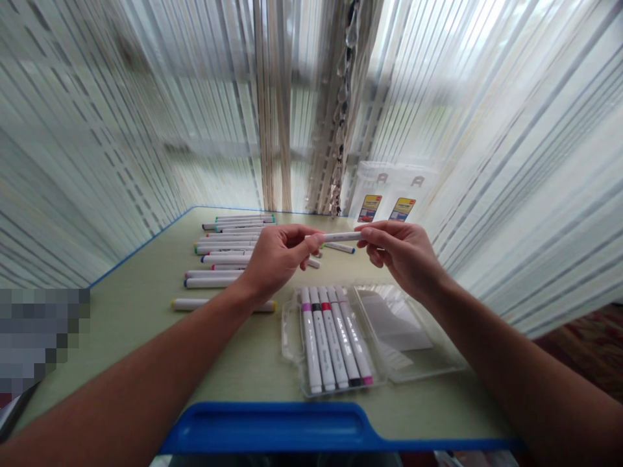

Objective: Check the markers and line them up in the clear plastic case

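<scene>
A white marker (342, 237) is held level in the air, pinched at one end by my left hand (287, 253) and at the other by my right hand (402, 250). Both hands are closed on it, and the fingers cover its ends. Below them lies an open clear plastic case (292, 331), its tray holding several white markers (333, 344) side by side with purple, black, red and pink bands or ends. The transparent lid (423, 370) is folded out to the right. Left of my left hand, several loose markers (219, 248) lie in rows, partly hidden by that hand.
A yellow-ended marker (195, 304) lies nearest on the left, partly behind my left forearm. Two clear cases with labels (384, 194) stand at the back right. The pale green table (131, 324) has a blue edge and a blue front ledge (272, 425). String curtains (219, 117) hang behind.
</scene>
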The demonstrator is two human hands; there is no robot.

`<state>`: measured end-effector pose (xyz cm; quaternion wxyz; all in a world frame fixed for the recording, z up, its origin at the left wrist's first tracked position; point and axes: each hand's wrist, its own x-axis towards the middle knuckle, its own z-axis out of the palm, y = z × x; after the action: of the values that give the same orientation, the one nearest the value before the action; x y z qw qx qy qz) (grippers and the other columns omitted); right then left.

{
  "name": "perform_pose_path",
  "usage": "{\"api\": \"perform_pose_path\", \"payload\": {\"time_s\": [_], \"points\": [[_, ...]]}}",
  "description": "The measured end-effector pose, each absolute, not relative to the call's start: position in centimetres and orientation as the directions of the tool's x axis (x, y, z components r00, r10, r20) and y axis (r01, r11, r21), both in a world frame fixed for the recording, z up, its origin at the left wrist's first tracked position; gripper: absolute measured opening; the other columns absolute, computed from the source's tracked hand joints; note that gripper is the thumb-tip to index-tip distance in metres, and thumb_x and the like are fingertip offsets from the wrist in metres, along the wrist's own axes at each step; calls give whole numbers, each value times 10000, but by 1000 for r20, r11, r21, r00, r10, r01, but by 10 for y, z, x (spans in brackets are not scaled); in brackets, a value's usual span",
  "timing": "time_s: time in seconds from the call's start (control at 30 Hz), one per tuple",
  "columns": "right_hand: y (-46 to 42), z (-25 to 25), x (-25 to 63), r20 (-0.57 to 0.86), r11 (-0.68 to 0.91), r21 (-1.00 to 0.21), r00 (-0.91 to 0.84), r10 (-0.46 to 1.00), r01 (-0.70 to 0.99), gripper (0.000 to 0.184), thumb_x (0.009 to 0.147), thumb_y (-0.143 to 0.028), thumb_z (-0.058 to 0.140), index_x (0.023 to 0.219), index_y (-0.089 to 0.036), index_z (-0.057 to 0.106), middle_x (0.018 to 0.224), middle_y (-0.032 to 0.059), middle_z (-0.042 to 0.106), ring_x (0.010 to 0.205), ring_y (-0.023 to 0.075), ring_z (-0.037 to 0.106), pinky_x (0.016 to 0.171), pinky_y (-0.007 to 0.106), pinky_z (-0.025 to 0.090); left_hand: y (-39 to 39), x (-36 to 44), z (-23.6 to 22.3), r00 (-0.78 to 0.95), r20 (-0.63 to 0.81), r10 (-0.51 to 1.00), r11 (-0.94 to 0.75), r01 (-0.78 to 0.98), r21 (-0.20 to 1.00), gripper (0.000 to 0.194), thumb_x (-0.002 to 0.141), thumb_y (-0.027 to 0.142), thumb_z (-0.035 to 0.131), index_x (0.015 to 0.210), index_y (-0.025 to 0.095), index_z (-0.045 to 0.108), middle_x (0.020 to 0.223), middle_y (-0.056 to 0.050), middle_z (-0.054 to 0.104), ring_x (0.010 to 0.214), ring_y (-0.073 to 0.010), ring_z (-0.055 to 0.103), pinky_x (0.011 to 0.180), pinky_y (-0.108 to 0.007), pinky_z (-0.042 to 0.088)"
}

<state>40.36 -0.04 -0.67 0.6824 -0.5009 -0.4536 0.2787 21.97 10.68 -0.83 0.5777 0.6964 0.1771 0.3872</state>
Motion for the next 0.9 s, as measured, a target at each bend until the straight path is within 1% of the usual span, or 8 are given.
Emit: {"api": "perform_pose_path", "payload": {"time_s": [0.1, 0.23, 0.37, 0.47, 0.57, 0.67, 0.77, 0.9], "points": [[-1, -10, 404, 376, 338, -927, 392, 840, 166, 163, 759, -313, 837, 833, -169, 823, 660, 44, 714, 456, 66, 449, 408, 227, 319, 106, 220, -8, 651, 336, 681, -290, -182, 940, 226, 801, 308, 784, 869, 95, 756, 625, 6, 630, 487, -60, 510, 467, -191, 419], [-4, -10, 402, 391, 282, -906, 365, 845, 317, 239, 746, -366, 851, 889, -176, 839, 654, 54, 732, 462, 82, 468, 413, 233, 356, 105, 221, -10, 683, 330, 652, -298, -168, 939, 232, 778, 314, 804, 839, 101, 735, 657, -12, 660, 504, -73, 544, 479, -196, 443], [-6, -9, 398, 438, 272, -850, 318, 841, 452, 255, 666, -359, 904, 843, -186, 844, 689, 67, 766, 548, 142, 606, 508, 277, 499, 103, 222, -13, 714, 326, 620, -313, -156, 937, 246, 760, 313, 819, 853, 99, 740, 706, -40, 694, 518, -86, 565, 481, -207, 461], [-6, -11, 397, 479, 292, -803, 273, 834, 519, 227, 683, -371, 896, 823, -200, 844, 750, 74, 789, 624, 178, 678, 587, 308, 554, 101, 223, -14, 727, 335, 600, -349, -139, 927, 225, 786, 293, 792, 881, 93, 753, 723, -53, 704, 527, -93, 571, 487, -214, 466], [-6, -15, 398, 498, 288, -760, 237, 834, 582, 199, 717, -367, 878, 807, -194, 840, 730, 69, 782, 624, 174, 677, 563, 290, 527, 98, 223, -14, 746, 343, 571, -391, -120, 912, 181, 846, 261, 724, 902, 92, 758, 692, -41, 685, 533, -96, 577, 500, -214, 464], [-7, -15, 398, 492, 275, -756, 238, 838, 594, 178, 732, -353, 870, 783, -187, 831, 720, 68, 776, 619, 159, 657, 549, 274, 489, 96, 224, -13, 761, 347, 548, -409, -118, 905, 166, 881, 243, 673, 899, 96, 748, 680, -29, 660, 540, -97, 579, 511, -216, 461], [-7, -12, 396, 455, 250, -793, 267, 850, 556, 160, 735, -329, 867, 780, -180, 828, 720, 67, 774, 616, 143, 640, 555, 266, 464, 96, 225, -13, 761, 352, 544, -391, -141, 910, 163, 890, 248, 659, 900, 105, 738, 730, -32, 665, 531, -90, 565, 505, -221, 452], [-7, -8, 395, 408, 235, -849, 305, 861, 473, 164, 732, -313, 865, 810, -172, 831, 682, 51, 750, 571, 113, 588, 532, 254, 434, 101, 225, -13, 725, 336, 602, -298, -186, 936, 152, 892, 245, 642, 886, 114, 718, 693, -15, 633, 504, -81, 543, 489, -212, 428]]}}
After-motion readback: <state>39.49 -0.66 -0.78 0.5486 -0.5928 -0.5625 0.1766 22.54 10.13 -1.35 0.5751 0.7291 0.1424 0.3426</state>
